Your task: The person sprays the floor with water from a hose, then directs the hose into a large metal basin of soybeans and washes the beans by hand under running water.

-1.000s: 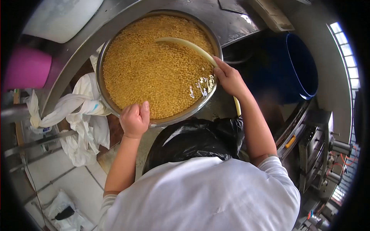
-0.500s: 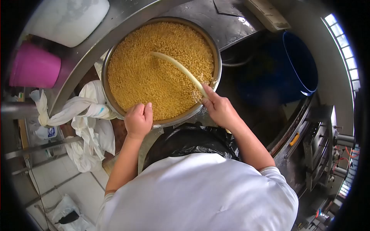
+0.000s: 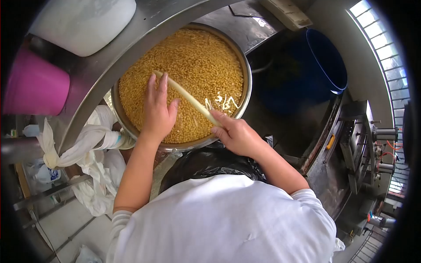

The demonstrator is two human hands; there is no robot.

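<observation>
A large round metal basin (image 3: pixel 246 94) is filled with yellow beans (image 3: pixel 206 57) that look like soybeans, with water glinting over them on the right. My right hand (image 3: pixel 234 133) is wrapped around a pale, hose-like tube (image 3: pixel 188 97) at the near right rim. The tube slants up and left across the beans. My left hand (image 3: pixel 160 115) is over the left part of the basin, fingers stretched out and thumb apart. Its fingertips are beside the tube's far end; whether they touch it I cannot tell.
Left of the basin are a pink bucket (image 3: pixel 41 83), a white container (image 3: pixel 87 26) and knotted white cloths (image 3: pixel 94 138). A dark blue barrel (image 3: pixel 322 61) stands to the right. Metal machinery (image 3: pixel 362 140) is at far right. A black plastic apron (image 3: pixel 197 168) lies between body and basin.
My left hand has gone from a closed fist at the near rim to stretched fingers over the beans. My right hand has shifted nearer and left; the tube looks straighter and its far end lies further left.
</observation>
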